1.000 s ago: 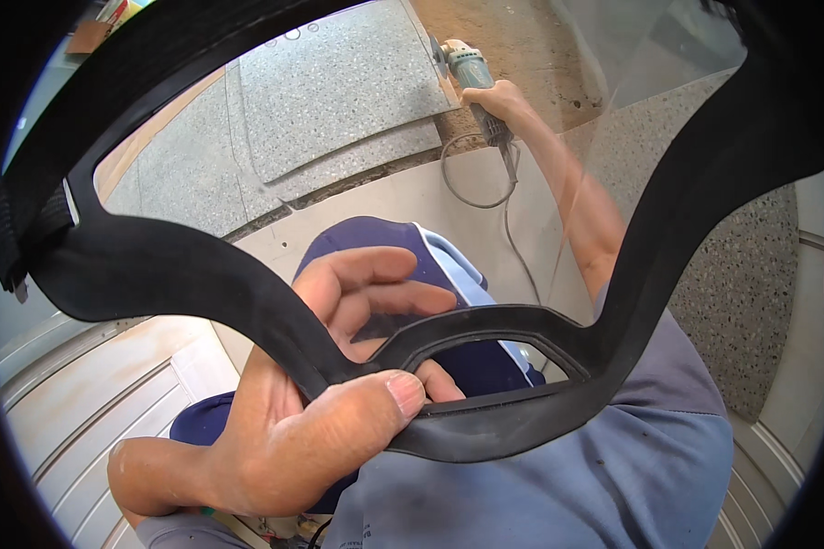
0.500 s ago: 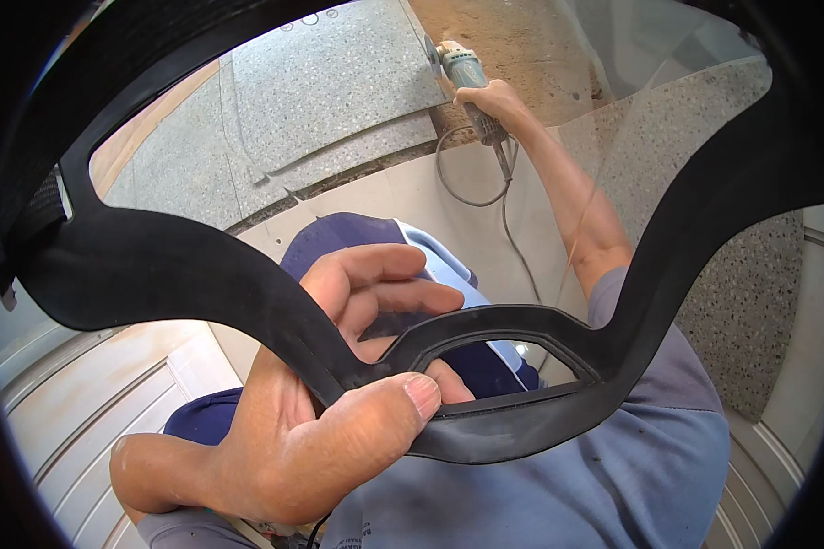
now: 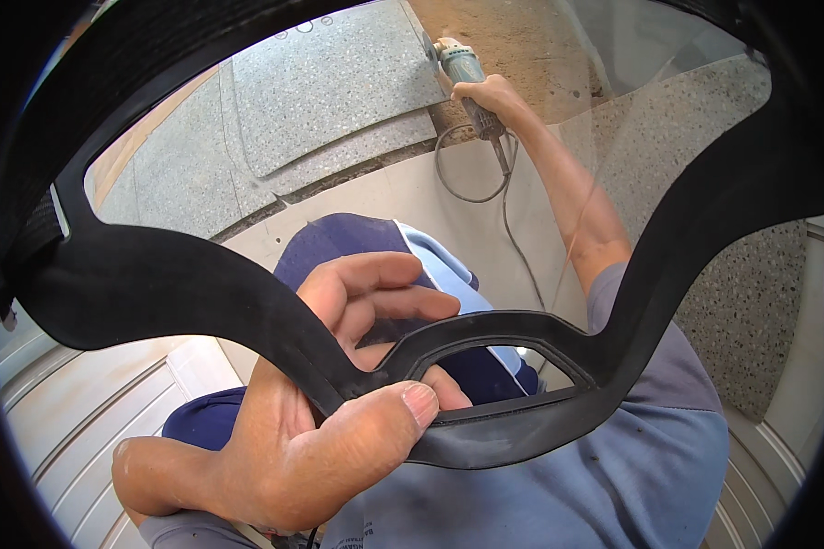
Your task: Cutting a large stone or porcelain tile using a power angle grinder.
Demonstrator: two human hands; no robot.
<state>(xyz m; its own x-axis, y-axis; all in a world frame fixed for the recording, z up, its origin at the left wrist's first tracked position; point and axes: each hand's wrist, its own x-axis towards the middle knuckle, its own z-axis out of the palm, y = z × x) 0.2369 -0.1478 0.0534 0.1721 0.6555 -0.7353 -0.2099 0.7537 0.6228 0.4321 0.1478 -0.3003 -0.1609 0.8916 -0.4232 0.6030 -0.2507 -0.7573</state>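
Observation:
A black-framed face mask with a clear lens, its black rim [image 3: 494, 446] curving across the view, sits close in front of the camera. My left hand [image 3: 339, 412] grips its lower edge, thumb in front and fingers behind the rim. At arm's length, my right hand [image 3: 488, 96] is wrapped around the body of a grey-green angle grinder [image 3: 463, 69]. Its disc [image 3: 430, 50] is upright beside the right edge of a speckled grey stone slab [image 3: 339, 82]; whether it touches cannot be made out. The power cord [image 3: 513, 233] loops below the grinder.
Brown, dusty ground [image 3: 522, 37] lies beyond the grinder. Another speckled slab [image 3: 742, 320] stands at the right. Pale panelled doors [image 3: 110, 430] are at lower left. A light blue cloth [image 3: 439, 252] lies over my dark blue trouser leg [image 3: 330, 238].
The mask rim has shifted slightly downward in the picture, with my left hand still on it. The right hand and grinder stay nearly where they were.

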